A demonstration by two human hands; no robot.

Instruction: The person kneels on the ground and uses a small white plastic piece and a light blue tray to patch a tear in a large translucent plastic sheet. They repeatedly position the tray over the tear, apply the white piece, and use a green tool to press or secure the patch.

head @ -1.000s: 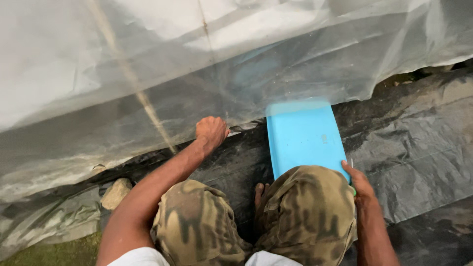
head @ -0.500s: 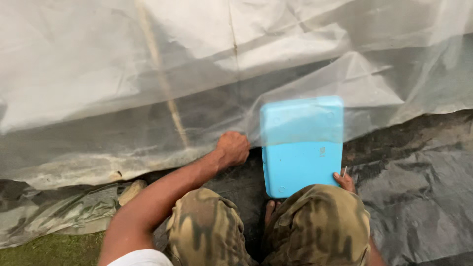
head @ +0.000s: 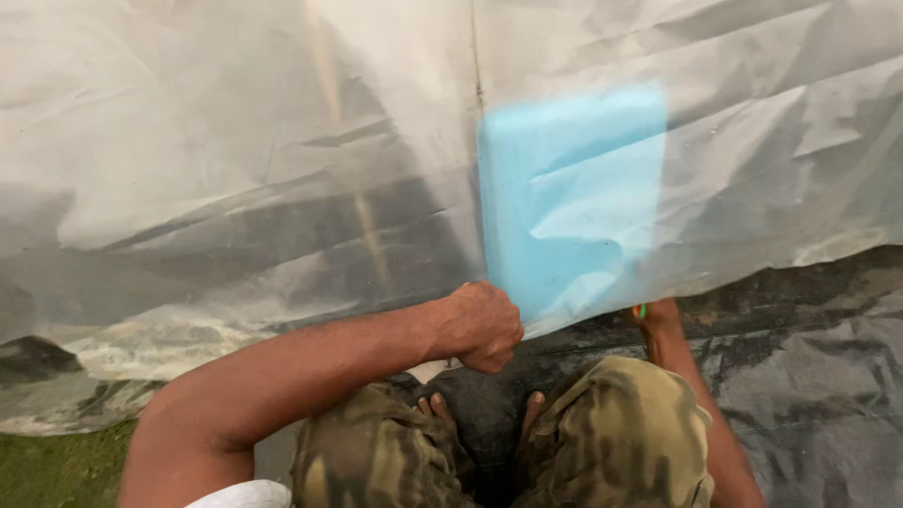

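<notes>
Hands worked low: left hand point(head: 484, 325) fisted on the clear sheet point(head: 235, 169) edge; right hand point(head: 657, 315), mostly hidden, by the blue board point(head: 564, 198). Pulling evenly likely mattered next.

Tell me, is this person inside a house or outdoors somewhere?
Probably outdoors, maybe a garden or farm plot. A big clear plastic sheet hangs over black ground sheeting, with grass at the edge. The crouching person's left hand grips the clear sheet's edge over a light blue board.
</notes>
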